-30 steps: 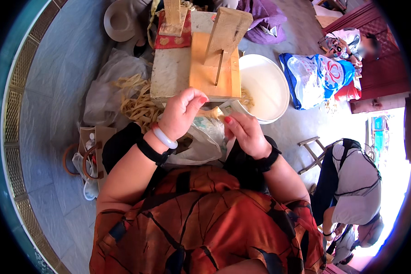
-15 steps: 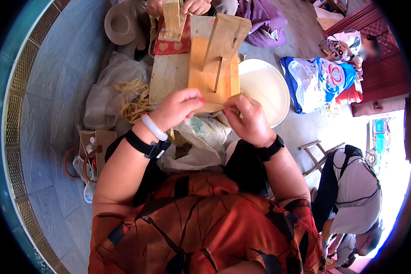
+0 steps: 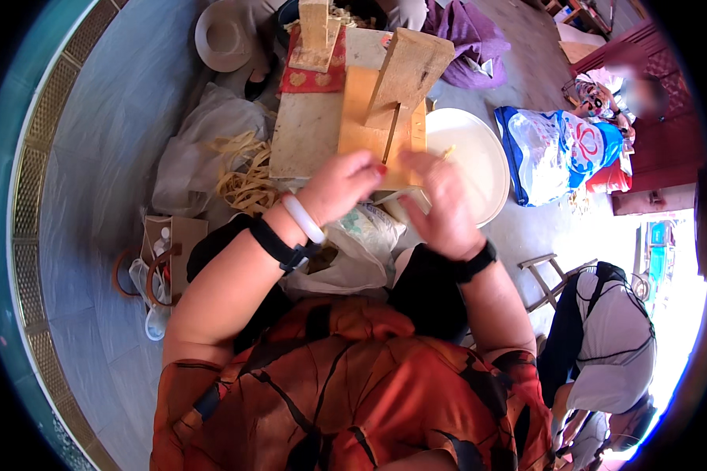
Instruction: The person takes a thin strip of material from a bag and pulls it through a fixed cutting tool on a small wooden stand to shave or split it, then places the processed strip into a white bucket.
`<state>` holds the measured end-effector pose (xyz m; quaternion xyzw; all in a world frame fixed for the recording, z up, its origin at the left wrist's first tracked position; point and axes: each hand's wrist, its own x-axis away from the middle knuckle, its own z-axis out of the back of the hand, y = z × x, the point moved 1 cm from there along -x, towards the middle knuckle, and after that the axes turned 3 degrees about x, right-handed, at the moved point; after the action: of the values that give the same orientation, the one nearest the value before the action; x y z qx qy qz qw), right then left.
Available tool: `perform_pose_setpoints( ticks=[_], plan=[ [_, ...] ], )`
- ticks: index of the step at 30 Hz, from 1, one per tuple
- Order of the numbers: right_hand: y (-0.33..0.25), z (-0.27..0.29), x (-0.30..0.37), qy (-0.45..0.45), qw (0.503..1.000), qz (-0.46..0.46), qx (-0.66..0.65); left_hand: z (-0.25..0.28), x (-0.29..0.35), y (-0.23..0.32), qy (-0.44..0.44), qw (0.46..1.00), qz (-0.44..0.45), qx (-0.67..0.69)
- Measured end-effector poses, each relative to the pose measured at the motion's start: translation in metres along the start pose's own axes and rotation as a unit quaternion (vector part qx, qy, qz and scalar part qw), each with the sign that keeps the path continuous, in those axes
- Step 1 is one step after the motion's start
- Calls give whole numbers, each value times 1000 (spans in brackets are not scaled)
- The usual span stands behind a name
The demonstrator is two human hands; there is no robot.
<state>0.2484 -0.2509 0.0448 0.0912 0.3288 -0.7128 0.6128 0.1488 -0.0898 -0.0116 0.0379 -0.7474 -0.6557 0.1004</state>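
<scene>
Has left hand [image 3: 339,188] loosely curled, cannot tell whether around anything; has right hand [image 3: 450,210] spread, blurred, thumb apart. Finds just beyond both a brown wooden block [image 3: 408,74] standing on a yellow wooden board [image 3: 356,102], atop a pale tabletop [image 3: 300,129]; rightward, a round white tub [image 3: 483,177]; farther, crumpled purple cloth [image 3: 470,43], grey floor [image 3: 530,71].

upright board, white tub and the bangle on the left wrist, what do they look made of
Upright board: wood, dull and apparently unvarnished; grain streaks show on its face.
White tub: probably plastic, smooth, judging by its even colour and moulded-looking round rim.
Bangle: smooth, milky white, rigid-looking ring; could be stone, glass or plastic.
</scene>
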Motion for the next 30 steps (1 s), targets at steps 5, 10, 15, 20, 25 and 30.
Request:
perform_pose_setpoints(
  ticks=[5,10,15,20,25,30],
  plan=[
    [0,-3,22,32,999,5,23,-10,32,3,-134,953,118,246],
    [-16,-14,38,-89,994,60,-18,13,37,-6,-71,903,14,424],
    [-35,-28,43,-56,984,-12,-167,-11,44,9,-10,860,-314,-403],
    [-27,-22,41,-7,999,34,-20,-12,46,-18,-181,983,6,10],
    [-5,-44,49,-24,622,-446,-643,-19,41,-10,-33,978,-173,-113],
    [-13,-33,44,-79,713,-430,-548,-21,43,0,2,873,-310,-377]
  ],
)
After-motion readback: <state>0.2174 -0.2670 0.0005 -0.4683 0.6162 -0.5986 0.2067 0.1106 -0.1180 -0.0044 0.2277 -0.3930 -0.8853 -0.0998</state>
